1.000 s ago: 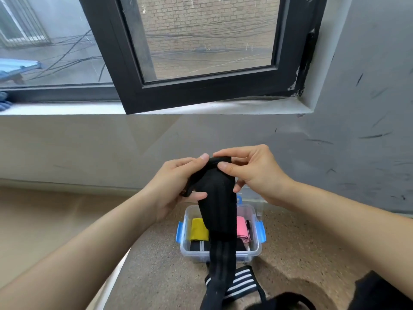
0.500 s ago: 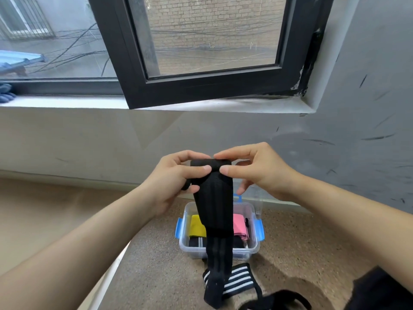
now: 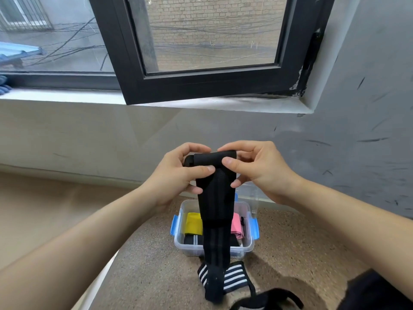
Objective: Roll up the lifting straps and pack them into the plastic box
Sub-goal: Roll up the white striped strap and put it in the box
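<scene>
Pinching with thumbs and fingers, my left hand and right hand hold the rolled top of the black lifting strap. Its ribbed tail hangs over the clear plastic box.

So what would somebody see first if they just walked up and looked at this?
First, the long black strap in the middle, pinched at its top by the left hand and the right hand and hanging straight down. Below it sits a clear plastic box with blue clips, holding a yellow roll and a pink roll. A big black window frame fills the top.
</scene>
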